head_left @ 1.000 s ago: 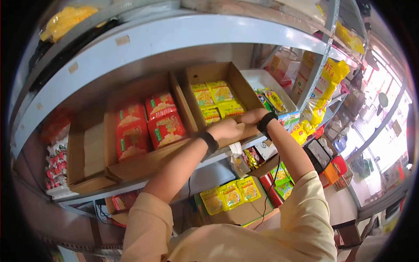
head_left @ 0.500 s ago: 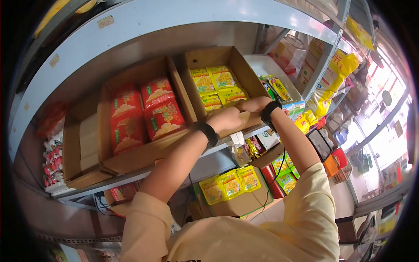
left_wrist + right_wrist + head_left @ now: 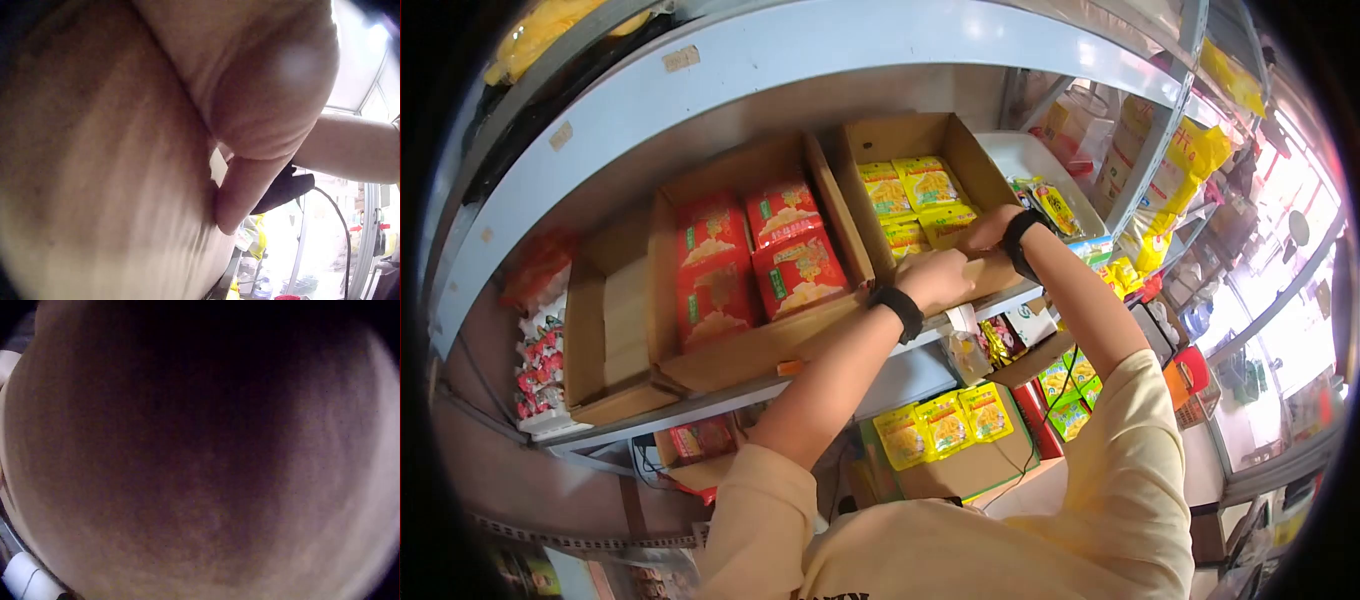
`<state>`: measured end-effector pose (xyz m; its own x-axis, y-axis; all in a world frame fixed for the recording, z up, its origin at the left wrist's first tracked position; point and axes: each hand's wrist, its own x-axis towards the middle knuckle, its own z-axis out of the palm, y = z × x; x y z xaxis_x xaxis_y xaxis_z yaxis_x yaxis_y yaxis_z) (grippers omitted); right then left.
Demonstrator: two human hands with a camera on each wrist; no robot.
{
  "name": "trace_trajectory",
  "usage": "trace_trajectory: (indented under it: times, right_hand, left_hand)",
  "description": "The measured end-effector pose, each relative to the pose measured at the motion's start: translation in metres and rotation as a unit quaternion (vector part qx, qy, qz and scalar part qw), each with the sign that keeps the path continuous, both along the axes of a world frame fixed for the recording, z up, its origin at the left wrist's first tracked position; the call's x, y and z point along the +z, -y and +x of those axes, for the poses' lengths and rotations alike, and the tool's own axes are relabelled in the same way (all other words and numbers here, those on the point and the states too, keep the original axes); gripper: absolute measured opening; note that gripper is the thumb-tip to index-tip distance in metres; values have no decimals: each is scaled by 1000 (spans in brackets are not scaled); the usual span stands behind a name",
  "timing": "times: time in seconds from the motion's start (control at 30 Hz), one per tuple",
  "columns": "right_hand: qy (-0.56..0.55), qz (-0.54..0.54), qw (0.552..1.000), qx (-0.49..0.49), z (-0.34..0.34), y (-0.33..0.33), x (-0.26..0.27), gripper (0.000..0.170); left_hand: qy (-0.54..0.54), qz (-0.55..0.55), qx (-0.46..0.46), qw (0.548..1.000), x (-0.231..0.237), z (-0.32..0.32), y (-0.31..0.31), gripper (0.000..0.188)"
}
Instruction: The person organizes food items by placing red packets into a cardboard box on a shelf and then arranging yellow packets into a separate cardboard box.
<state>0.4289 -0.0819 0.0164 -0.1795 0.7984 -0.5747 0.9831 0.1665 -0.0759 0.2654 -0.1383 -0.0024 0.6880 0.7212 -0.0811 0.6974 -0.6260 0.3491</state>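
In the head view, an open cardboard box [image 3: 985,160] with yellow packets [image 3: 927,182] stands on the shelf. My left hand [image 3: 937,279] holds its front edge with curled fingers. Just right of it, my right hand [image 3: 992,228] grips the same front edge near the right corner, its fingertips partly hidden. A black band circles each wrist. The left wrist view is filled by my left hand [image 3: 269,94], its thumb bent against the fingers; only blurred skin of my right hand [image 3: 206,475] fills most of the right wrist view.
To the left stand a box [image 3: 840,215] of red packets [image 3: 800,275] and a narrower box [image 3: 585,340]. A white tray [image 3: 1010,150] with packets sits at the right, beside a metal upright [image 3: 1152,150]. Yellow packets [image 3: 945,428] lie below the shelf; a dark cable hangs there.
The head view has shifted slightly, moving the shelf and boxes within the picture. Both hands remain at the front edge of the yellow packets' box, with only slight movement.
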Motion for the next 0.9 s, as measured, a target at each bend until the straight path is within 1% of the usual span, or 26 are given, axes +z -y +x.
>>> trace_trajectory:
  times: [0.03, 0.07, 0.17, 0.2, 0.3, 0.33, 0.43, 0.47, 0.57, 0.6, 0.7, 0.73, 0.83, 0.87, 0.9]
  right_hand:
    - [50, 12, 999, 9, 6, -20, -7, 52]
    - [8, 59, 997, 47, 14, -33, -11, 57]
    - [89, 62, 993, 46, -4, -34, 22, 65]
    - [114, 65, 991, 38, -4, -43, 22, 61]
    - [214, 11, 974, 72, -9, -67, 28, 54]
    - [183, -1, 982, 36, 17, -119, -13, 49]
    - [217, 128, 965, 75, -21, -76, 5, 50]
    - [167, 127, 975, 68, -12, -92, -16, 51]
    - [144, 151, 975, 81, -20, -79, -28, 54]
    - [145, 150, 972, 106, -21, -75, -27, 56]
    - [121, 143, 981, 46, -17, -80, -33, 57]
    - [125, 125, 984, 4, -16, -81, -34, 60]
    - [129, 110, 984, 44, -19, -79, -23, 61]
    - [134, 119, 982, 59, -24, -73, -14, 64]
    - [150, 104, 981, 65, -27, -71, -10, 65]
  left_hand:
    - [-1, 0, 1, 1000, 0, 1, -2, 46]
    - [-3, -1, 3, 1000, -4, 2, -4, 45]
    - [-3, -8, 6, 1000, 2, 1, 0, 45]
    - [-3, -11, 6, 1000, 3, 1, 1, 45]
    - [5, -6, 12, 1000, 3, 0, 3, 44]
    - [5, -4, 16, 1000, 4, 0, 4, 43]
    - [20, 2, 21, 1000, 6, 0, 6, 40]
    - [20, 1, 18, 1000, 3, 1, 3, 39]
    - [31, 9, 17, 999, 2, 0, 4, 37]
    - [35, 17, 14, 999, 1, 1, 4, 36]
    - [45, 28, 2, 999, 0, 0, 4, 34]
    - [47, 25, -3, 999, 0, 0, 3, 34]
    - [55, 28, -4, 998, -2, -2, 4, 35]
    - [53, 29, 1, 998, -1, -2, 5, 35]
    - [51, 30, 6, 998, 0, -2, 5, 35]
